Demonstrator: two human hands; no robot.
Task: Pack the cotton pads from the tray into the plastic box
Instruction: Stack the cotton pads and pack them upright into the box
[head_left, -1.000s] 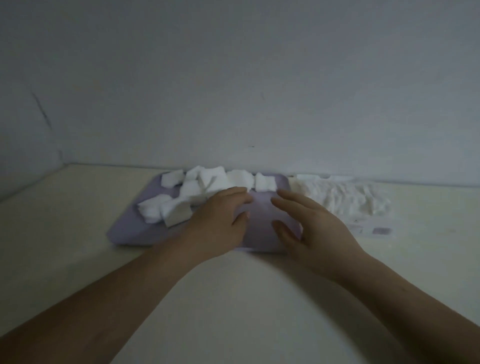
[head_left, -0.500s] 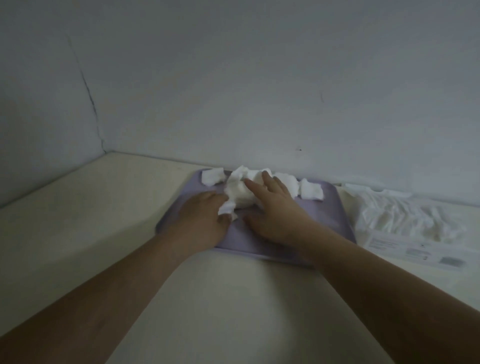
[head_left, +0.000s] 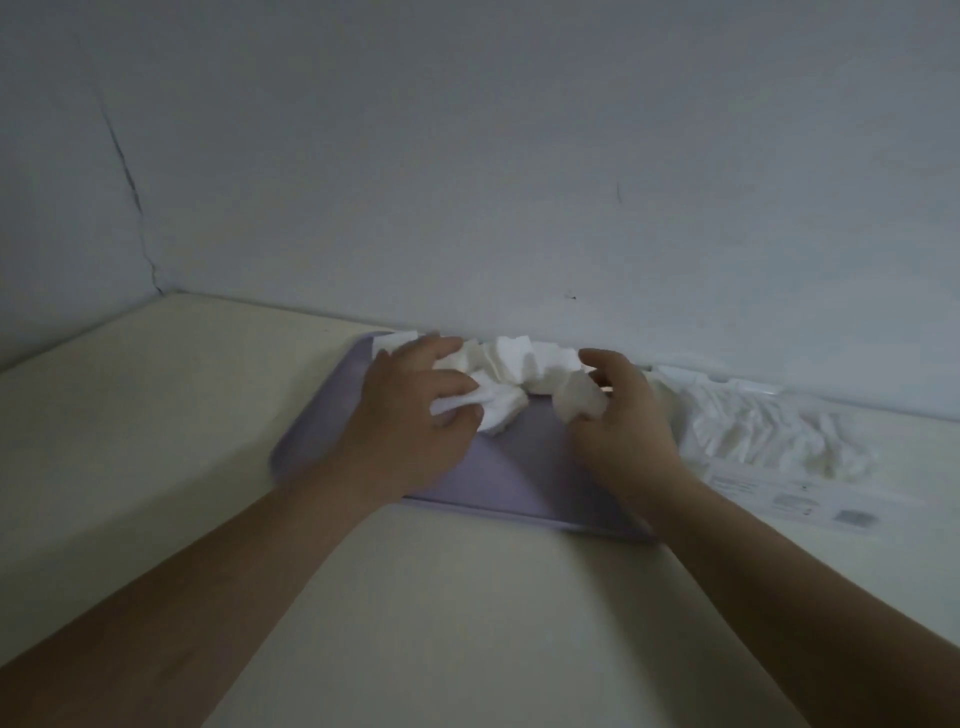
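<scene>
The left hand (head_left: 410, 415) and right hand (head_left: 623, 421) are gripping cotton pads (head_left: 519, 358) on the tray (head_left: 519, 478); crumpled white packaging (head_left: 769, 431) is lying just beside it on the cream table (head_left: 156, 415).

Cream table (head_left: 156, 415), perhaps cracked wall (head_left: 519, 156)

**Soft cotton on smooth, matt surfaces**

The cotton pads (head_left: 511, 364) look soft, fibrous and matt white, crumpled where they bunch. The lilac tray (head_left: 498, 473) is smooth plastic with a faint sheen. The cream table (head_left: 156, 415) is smooth and matt. The wall (head_left: 519, 156) is matt paint. The plastic box (head_left: 727, 387) looks clear and slightly glossy, with a flat printed label (head_left: 810, 501).
</scene>
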